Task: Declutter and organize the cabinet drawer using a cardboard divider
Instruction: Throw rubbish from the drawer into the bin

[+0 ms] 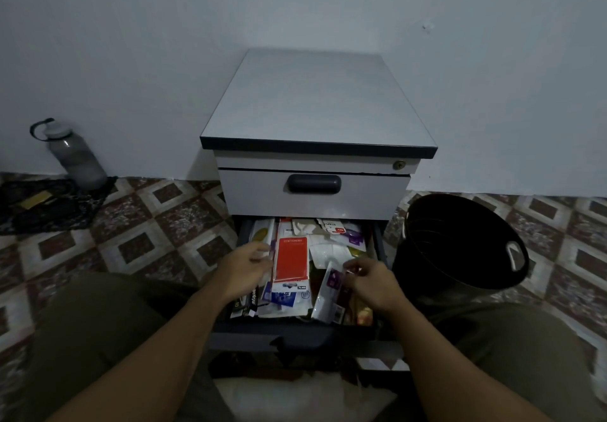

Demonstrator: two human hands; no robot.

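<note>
One cluttered drawer (295, 331); one red packet (290, 259) marked "STATIONERY". Left hand (244, 272) slack-fingered beside red packet; right hand (372, 282) curled at purple-labelled packet (330, 290), grip unclear.

Bin (460, 244) right of cabinet (315, 116); bottle (75, 155) left.
</note>
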